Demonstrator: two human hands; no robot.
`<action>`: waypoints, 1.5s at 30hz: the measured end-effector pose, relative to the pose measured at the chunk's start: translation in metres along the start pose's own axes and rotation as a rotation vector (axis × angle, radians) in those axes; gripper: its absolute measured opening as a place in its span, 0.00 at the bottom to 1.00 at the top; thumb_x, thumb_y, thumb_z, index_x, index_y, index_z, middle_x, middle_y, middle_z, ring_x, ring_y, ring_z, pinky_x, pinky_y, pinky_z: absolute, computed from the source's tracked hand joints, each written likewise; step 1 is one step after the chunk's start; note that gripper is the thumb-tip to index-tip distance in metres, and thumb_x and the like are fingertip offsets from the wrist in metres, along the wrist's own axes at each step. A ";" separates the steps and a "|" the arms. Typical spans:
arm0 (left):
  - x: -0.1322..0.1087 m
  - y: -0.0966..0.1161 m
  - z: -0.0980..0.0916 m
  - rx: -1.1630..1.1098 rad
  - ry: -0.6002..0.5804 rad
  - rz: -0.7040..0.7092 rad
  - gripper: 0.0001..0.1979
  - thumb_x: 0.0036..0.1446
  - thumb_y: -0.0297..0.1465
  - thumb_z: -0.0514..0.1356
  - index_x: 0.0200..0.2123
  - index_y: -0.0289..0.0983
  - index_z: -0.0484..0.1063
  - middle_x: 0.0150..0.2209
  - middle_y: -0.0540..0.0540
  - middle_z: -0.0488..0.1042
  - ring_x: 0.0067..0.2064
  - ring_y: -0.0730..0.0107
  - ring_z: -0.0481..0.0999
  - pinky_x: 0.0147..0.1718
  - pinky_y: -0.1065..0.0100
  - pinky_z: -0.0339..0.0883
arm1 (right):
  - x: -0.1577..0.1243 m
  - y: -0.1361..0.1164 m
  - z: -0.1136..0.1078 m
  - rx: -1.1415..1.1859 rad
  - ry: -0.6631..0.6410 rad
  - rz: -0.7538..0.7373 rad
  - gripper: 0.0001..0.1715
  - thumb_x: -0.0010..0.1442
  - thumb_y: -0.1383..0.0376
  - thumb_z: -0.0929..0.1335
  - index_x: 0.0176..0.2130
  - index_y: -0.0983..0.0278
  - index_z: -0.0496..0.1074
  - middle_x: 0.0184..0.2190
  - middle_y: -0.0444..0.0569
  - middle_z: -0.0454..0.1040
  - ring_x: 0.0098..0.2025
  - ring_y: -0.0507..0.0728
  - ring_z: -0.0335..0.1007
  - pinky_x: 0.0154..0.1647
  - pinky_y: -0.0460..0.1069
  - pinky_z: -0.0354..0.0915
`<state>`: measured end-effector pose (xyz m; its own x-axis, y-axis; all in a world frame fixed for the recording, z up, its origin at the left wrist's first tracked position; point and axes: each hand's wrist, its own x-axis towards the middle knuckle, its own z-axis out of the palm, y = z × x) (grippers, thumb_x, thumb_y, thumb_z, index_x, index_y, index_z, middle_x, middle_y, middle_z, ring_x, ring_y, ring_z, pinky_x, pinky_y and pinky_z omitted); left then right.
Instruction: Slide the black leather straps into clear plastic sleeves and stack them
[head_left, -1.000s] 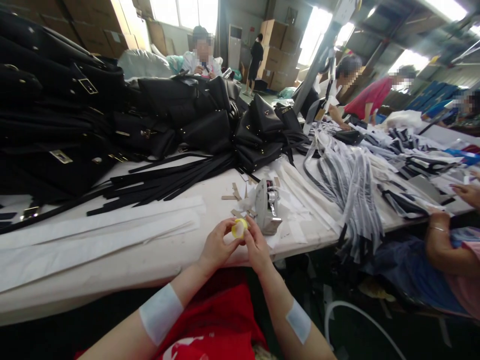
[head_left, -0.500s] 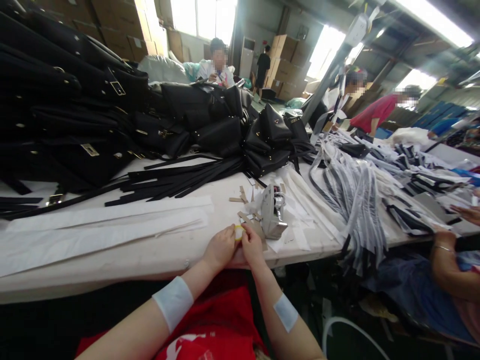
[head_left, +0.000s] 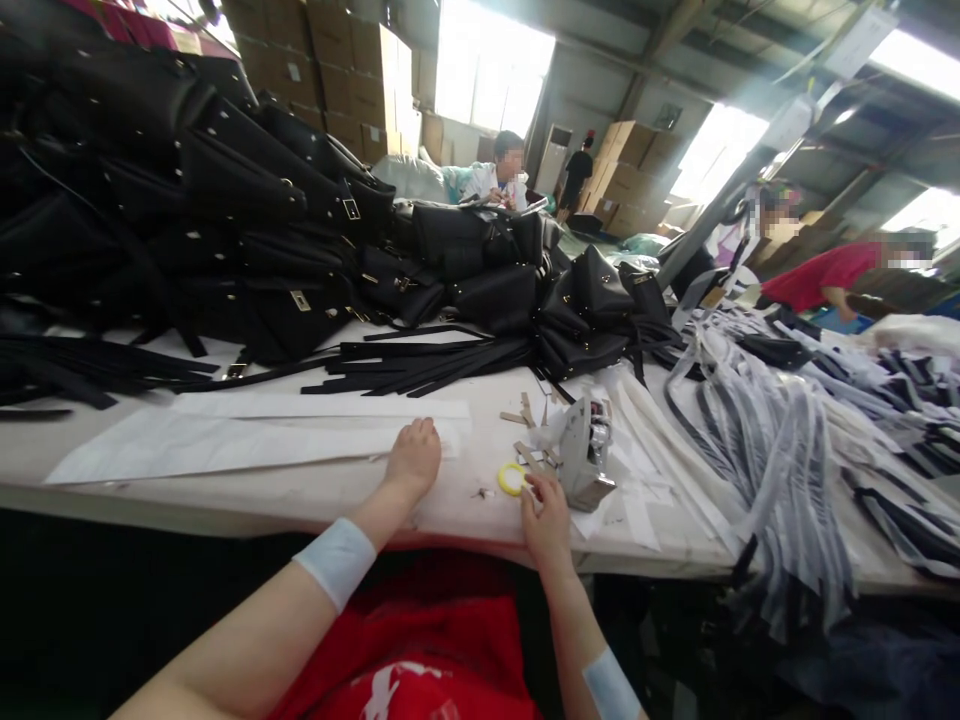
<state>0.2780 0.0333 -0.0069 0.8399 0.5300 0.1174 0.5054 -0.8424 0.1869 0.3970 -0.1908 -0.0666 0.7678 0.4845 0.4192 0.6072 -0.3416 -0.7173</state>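
A small yellow tape roll (head_left: 512, 479) lies flat on the white table (head_left: 315, 495) near its front edge. My right hand (head_left: 546, 517) rests just right of the roll, fingertips at its rim, fingers curled loosely. My left hand (head_left: 413, 455) sits to the left on the end of long white paper strips (head_left: 247, 440), fingers curled down onto them. A grey tape dispenser (head_left: 585, 455) stands right behind my right hand among small brown cardboard scraps (head_left: 525, 412).
Black bags (head_left: 225, 230) are piled high at the left and back, with black straps (head_left: 420, 365) fanned out before them. Wrapped grey-white straps (head_left: 757, 420) hang over the table's right edge. Other people work at the far side and right. Cardboard boxes stand behind.
Both hands held the yellow roll together at the table's edge; now the roll lies on the table, my left hand has moved left onto the paper strips. The camera turned left.
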 end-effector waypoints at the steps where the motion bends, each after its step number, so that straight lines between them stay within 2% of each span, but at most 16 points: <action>1: 0.001 -0.007 0.001 0.016 -0.021 -0.013 0.18 0.60 0.17 0.47 0.40 0.27 0.78 0.45 0.28 0.75 0.51 0.47 0.72 0.50 0.51 0.67 | -0.002 -0.004 0.000 0.011 -0.016 -0.001 0.14 0.63 0.62 0.64 0.45 0.63 0.75 0.42 0.56 0.74 0.43 0.60 0.69 0.48 0.58 0.68; 5: -0.001 -0.017 0.006 0.035 -0.085 -0.004 0.19 0.58 0.16 0.48 0.35 0.29 0.79 0.41 0.31 0.77 0.46 0.52 0.74 0.44 0.56 0.69 | -0.004 -0.019 0.003 0.087 -0.050 -0.011 0.13 0.63 0.62 0.65 0.42 0.64 0.76 0.43 0.57 0.75 0.41 0.59 0.71 0.43 0.55 0.71; 9: -0.002 -0.019 0.008 0.021 -0.055 0.005 0.20 0.60 0.17 0.46 0.44 0.30 0.78 0.49 0.31 0.76 0.52 0.52 0.72 0.52 0.54 0.65 | -0.003 -0.026 0.001 0.130 -0.053 -0.024 0.13 0.64 0.61 0.64 0.41 0.63 0.77 0.42 0.58 0.77 0.41 0.60 0.72 0.39 0.54 0.72; 11: -0.002 -0.020 0.009 0.002 -0.043 0.002 0.20 0.60 0.17 0.47 0.45 0.29 0.77 0.49 0.31 0.75 0.53 0.52 0.71 0.54 0.53 0.63 | -0.003 -0.028 -0.002 0.140 -0.058 -0.028 0.12 0.64 0.61 0.65 0.40 0.62 0.77 0.41 0.57 0.77 0.40 0.59 0.73 0.37 0.53 0.72; 17: -0.002 -0.025 0.007 -0.127 -0.004 -0.064 0.16 0.57 0.17 0.50 0.33 0.31 0.78 0.41 0.33 0.79 0.48 0.54 0.75 0.51 0.57 0.65 | -0.006 -0.029 -0.006 0.156 -0.089 -0.038 0.11 0.64 0.61 0.65 0.38 0.61 0.77 0.37 0.54 0.78 0.38 0.59 0.74 0.35 0.51 0.71; 22: -0.003 -0.037 -0.014 -0.336 0.100 -0.208 0.13 0.60 0.31 0.55 0.27 0.38 0.76 0.36 0.41 0.80 0.41 0.57 0.77 0.44 0.61 0.68 | -0.007 -0.032 -0.008 0.172 -0.090 -0.050 0.11 0.64 0.62 0.65 0.38 0.62 0.77 0.35 0.53 0.78 0.36 0.58 0.74 0.36 0.51 0.71; 25: -0.017 -0.041 -0.036 -0.516 0.136 -0.259 0.16 0.60 0.38 0.55 0.25 0.38 0.75 0.30 0.43 0.80 0.36 0.60 0.78 0.38 0.65 0.69 | -0.001 -0.053 -0.004 0.223 -0.141 -0.065 0.11 0.64 0.62 0.65 0.38 0.62 0.76 0.35 0.53 0.78 0.35 0.58 0.74 0.37 0.51 0.71; 27: -0.038 -0.039 -0.052 -0.631 0.136 -0.291 0.17 0.60 0.41 0.55 0.28 0.36 0.76 0.28 0.44 0.80 0.32 0.63 0.78 0.33 0.67 0.70 | 0.004 -0.078 0.002 0.288 -0.228 -0.098 0.11 0.63 0.61 0.66 0.42 0.62 0.76 0.38 0.53 0.78 0.38 0.58 0.74 0.39 0.51 0.71; 29: -0.066 -0.035 -0.068 -0.792 0.125 -0.323 0.19 0.59 0.44 0.56 0.30 0.35 0.76 0.27 0.45 0.80 0.28 0.66 0.77 0.29 0.69 0.69 | 0.007 -0.108 0.013 0.374 -0.353 -0.175 0.20 0.60 0.60 0.69 0.51 0.62 0.74 0.46 0.54 0.76 0.46 0.60 0.74 0.46 0.53 0.71; 31: -0.098 -0.030 -0.082 -1.050 0.121 -0.364 0.18 0.55 0.45 0.60 0.28 0.35 0.76 0.26 0.45 0.79 0.25 0.69 0.74 0.27 0.70 0.68 | 0.006 -0.137 0.027 0.488 -0.527 -0.258 0.30 0.56 0.58 0.72 0.57 0.61 0.70 0.53 0.54 0.73 0.53 0.62 0.70 0.54 0.55 0.68; 32: -0.112 -0.029 -0.088 -1.186 0.132 -0.387 0.17 0.52 0.44 0.63 0.26 0.35 0.76 0.24 0.46 0.78 0.24 0.71 0.72 0.27 0.71 0.67 | 0.003 -0.149 0.034 0.551 -0.637 -0.280 0.28 0.56 0.57 0.72 0.55 0.60 0.72 0.53 0.53 0.73 0.53 0.62 0.70 0.55 0.55 0.67; 33: -0.126 -0.029 -0.093 -1.301 0.155 -0.412 0.16 0.50 0.44 0.65 0.26 0.35 0.77 0.23 0.47 0.77 0.24 0.72 0.70 0.27 0.71 0.65 | 0.000 -0.159 0.042 0.608 -0.757 -0.281 0.22 0.58 0.56 0.71 0.51 0.61 0.74 0.49 0.52 0.75 0.50 0.61 0.71 0.52 0.54 0.68; 35: -0.148 -0.032 -0.101 -1.393 0.222 -0.475 0.15 0.47 0.42 0.68 0.26 0.34 0.78 0.22 0.49 0.75 0.24 0.73 0.68 0.26 0.72 0.63 | -0.009 -0.171 0.056 0.673 -1.002 -0.232 0.12 0.61 0.57 0.69 0.37 0.63 0.77 0.34 0.47 0.76 0.37 0.56 0.71 0.39 0.50 0.69; 37: -0.165 -0.039 -0.104 -1.378 0.277 -0.541 0.15 0.46 0.41 0.69 0.26 0.33 0.78 0.22 0.49 0.75 0.25 0.73 0.68 0.26 0.72 0.62 | -0.016 -0.176 0.066 0.665 -1.175 -0.185 0.15 0.61 0.59 0.68 0.27 0.64 0.73 0.23 0.43 0.68 0.27 0.52 0.63 0.29 0.46 0.63; 40: -0.181 -0.051 -0.103 -1.383 0.317 -0.599 0.16 0.44 0.40 0.71 0.24 0.33 0.77 0.23 0.48 0.76 0.26 0.72 0.70 0.28 0.71 0.63 | -0.020 -0.175 0.075 0.618 -1.279 -0.190 0.14 0.60 0.62 0.69 0.25 0.65 0.71 0.22 0.41 0.64 0.26 0.50 0.57 0.27 0.45 0.57; 45: -0.194 -0.064 -0.096 -1.436 0.385 -0.628 0.19 0.41 0.40 0.74 0.17 0.34 0.71 0.18 0.50 0.72 0.22 0.74 0.68 0.24 0.71 0.60 | -0.027 -0.180 0.078 0.567 -1.310 -0.156 0.08 0.57 0.63 0.70 0.28 0.65 0.73 0.24 0.42 0.69 0.29 0.51 0.61 0.30 0.45 0.58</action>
<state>0.0640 -0.0059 0.0520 0.3734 0.9167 -0.1421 -0.0460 0.1713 0.9842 0.2514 -0.0793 0.0080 -0.2249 0.9720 -0.0686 0.2644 -0.0069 -0.9644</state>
